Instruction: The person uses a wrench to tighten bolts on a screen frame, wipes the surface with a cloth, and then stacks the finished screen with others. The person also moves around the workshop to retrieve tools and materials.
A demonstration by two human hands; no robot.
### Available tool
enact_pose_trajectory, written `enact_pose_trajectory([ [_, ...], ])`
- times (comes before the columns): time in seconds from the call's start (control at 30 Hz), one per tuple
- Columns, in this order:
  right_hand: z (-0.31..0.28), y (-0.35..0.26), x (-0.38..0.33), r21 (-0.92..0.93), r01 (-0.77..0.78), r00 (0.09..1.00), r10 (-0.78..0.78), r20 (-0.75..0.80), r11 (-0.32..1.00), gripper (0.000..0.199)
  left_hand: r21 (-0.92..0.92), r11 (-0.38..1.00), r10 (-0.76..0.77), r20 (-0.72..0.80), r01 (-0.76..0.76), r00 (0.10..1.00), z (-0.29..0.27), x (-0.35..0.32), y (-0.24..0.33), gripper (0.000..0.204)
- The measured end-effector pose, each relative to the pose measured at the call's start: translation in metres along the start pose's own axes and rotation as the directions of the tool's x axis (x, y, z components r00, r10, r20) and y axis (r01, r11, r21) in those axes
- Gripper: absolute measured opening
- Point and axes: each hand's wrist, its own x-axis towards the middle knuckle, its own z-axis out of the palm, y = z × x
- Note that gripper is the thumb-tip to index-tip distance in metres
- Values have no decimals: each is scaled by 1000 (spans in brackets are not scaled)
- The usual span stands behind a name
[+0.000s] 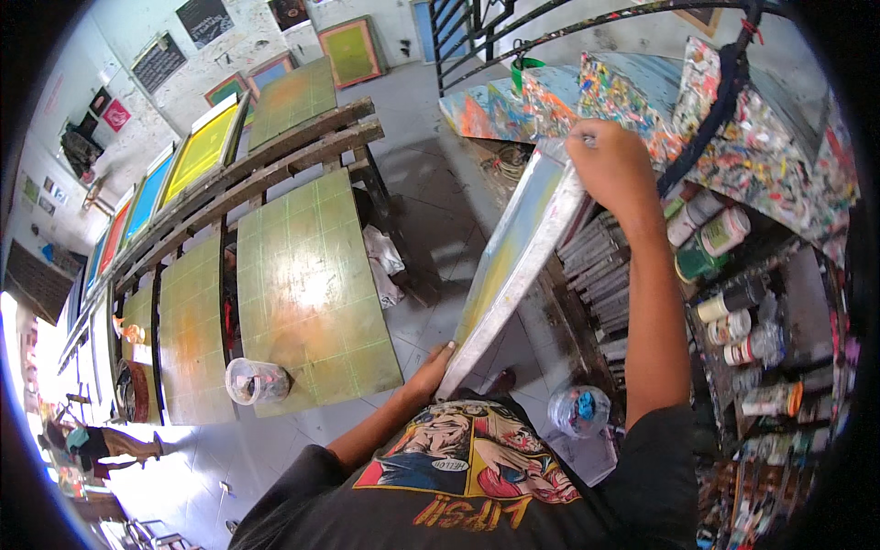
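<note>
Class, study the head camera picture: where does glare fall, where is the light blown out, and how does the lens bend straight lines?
Head view: glare sits on the green gridded table; the lower left edge is blown out white; fisheye bends the wooden rack near the rim; the framed screen in the left hand and right hand stays sharp.

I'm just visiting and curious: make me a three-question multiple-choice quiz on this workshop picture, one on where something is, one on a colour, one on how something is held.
1. Where does the clear plastic cup stand?
A. on the near edge of the green table
B. on the floor
C. on the paint shelf

2. What colour are the table tops mostly?
A. red
B. green
C. white

3. How is the long framed screen held?
A. flat on the table
B. leaning alone on a wall
C. tilted, gripped at both ends

Answers: 1 A, the cup sits at the table's near edge. 2 B, the panels look yellow-green. 3 C, the left hand grips the near end and the right hand the far end.
</note>
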Motion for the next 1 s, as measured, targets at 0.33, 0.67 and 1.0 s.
enact_pose_trajectory([
  [0.33, 78, 58, 105, 104, 38, 981, -56, 183, 994, 28, 298, 807, 475, 185, -509, 860, 15, 6, 16, 85],
  [0.67, 157, 65, 214, 201, 88, 966, -133, 221, 976, 27, -380, 923, 58, -3, -55, 998, 17, 115, 112, 75],
  [1.0, 272, 101, 403, 159, 95, 982, -119, 149, 983, 26, 253, 932, 280, -41, -261, 959, -81, 268, 269, 75],
])
